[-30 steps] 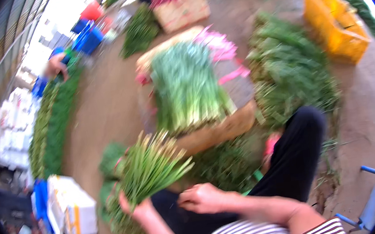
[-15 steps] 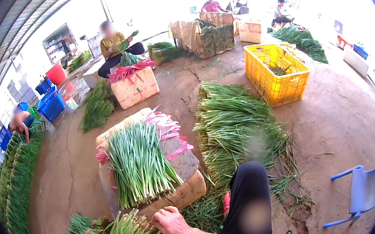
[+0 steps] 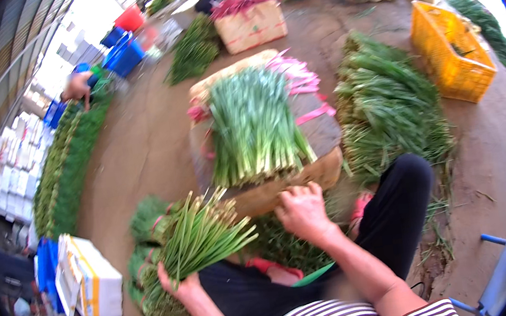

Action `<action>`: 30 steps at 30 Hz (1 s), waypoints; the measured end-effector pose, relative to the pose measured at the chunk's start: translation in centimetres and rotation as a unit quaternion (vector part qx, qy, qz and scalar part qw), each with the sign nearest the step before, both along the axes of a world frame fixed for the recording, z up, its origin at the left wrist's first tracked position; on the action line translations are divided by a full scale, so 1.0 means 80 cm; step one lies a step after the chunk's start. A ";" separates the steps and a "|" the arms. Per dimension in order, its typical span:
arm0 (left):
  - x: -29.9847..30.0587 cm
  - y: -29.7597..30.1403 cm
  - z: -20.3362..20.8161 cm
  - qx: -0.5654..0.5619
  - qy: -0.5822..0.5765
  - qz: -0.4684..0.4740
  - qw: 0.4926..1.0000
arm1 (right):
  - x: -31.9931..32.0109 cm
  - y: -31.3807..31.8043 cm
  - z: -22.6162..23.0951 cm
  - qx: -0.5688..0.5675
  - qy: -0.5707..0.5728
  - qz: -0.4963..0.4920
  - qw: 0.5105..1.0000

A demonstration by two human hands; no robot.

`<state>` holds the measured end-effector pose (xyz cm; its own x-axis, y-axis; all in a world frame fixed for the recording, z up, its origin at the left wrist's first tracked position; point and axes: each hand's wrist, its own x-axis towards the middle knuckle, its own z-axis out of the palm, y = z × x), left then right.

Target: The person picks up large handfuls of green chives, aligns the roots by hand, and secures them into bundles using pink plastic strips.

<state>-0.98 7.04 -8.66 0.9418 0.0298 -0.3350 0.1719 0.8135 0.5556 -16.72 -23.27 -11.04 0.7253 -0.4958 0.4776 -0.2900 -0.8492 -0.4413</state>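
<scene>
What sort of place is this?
Probably a produce-packing shed, judging by the ribbed grey metal roofing, the long green leafy stalks stacked in front of the person, and the rectangular yellow plastic crate standing on the floor.

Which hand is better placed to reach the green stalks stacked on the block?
Probably the right hand: it looks empty and is beside the block, nearer the stacked stalks. The left hand holds a stalk bunch.

The left hand (image 3: 179, 284) had a bundle of green stalks (image 3: 202, 235) in its grip; the right hand (image 3: 304, 211), knuckles up, was near the front edge of the surface (image 3: 320, 130), beneath a leafy pile (image 3: 255, 126).
</scene>
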 end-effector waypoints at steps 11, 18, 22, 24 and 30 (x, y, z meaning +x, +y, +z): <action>-0.017 -0.007 0.020 -0.012 0.039 -0.003 0.999 | 0.010 0.022 0.036 0.242 -0.070 0.177 0.951; -0.011 -0.017 -0.002 0.033 -0.027 -0.054 0.998 | 0.025 0.052 0.009 0.512 -0.158 0.247 0.807; -0.006 -0.013 -0.008 0.020 -0.018 -0.012 1.000 | 0.015 0.027 0.012 0.557 -0.128 0.162 0.804; -0.015 -0.017 -0.001 0.062 -0.017 -0.009 0.998 | 0.020 0.032 0.019 0.393 -0.115 0.179 0.895; -0.023 -0.040 -0.006 0.073 -0.065 -0.031 0.995 | 0.022 0.063 -0.008 0.390 -0.112 0.201 0.892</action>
<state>-2.78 3.88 -9.10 0.9783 0.0100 -0.2070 0.1383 0.7127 0.6877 -14.93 -18.22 -11.69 0.8489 -0.4624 0.2561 0.1380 -0.2739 -0.9518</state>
